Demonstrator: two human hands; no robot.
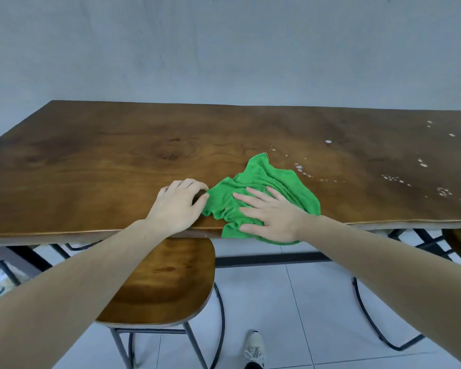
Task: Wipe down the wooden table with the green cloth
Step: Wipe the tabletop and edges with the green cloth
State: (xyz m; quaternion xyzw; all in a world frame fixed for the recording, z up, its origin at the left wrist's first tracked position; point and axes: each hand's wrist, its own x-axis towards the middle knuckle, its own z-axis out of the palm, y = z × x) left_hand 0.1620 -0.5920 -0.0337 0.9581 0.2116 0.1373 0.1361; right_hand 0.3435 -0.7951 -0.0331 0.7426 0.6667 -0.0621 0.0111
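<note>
A crumpled green cloth (pixel 266 179) lies on the wooden table (pixel 117 161) at its near edge, part of it hanging over the edge. My right hand (pixel 272 214) lies flat on the cloth with straight, spread fingers, pressing it down. My left hand (pixel 177 203) rests on the table just left of the cloth, fingers curled, its thumb and fingertip at the cloth's left edge. Whether it pinches the cloth is unclear. White droplets and specks (pixel 391 178) are scattered over the right part of the tabletop.
A wooden stool (pixel 168 283) with a black metal frame stands under the near table edge, below my left arm. A second stool's frame (pixel 370 323) is at the right. My shoe (pixel 254 347) is on the white tiled floor. A grey wall backs the table.
</note>
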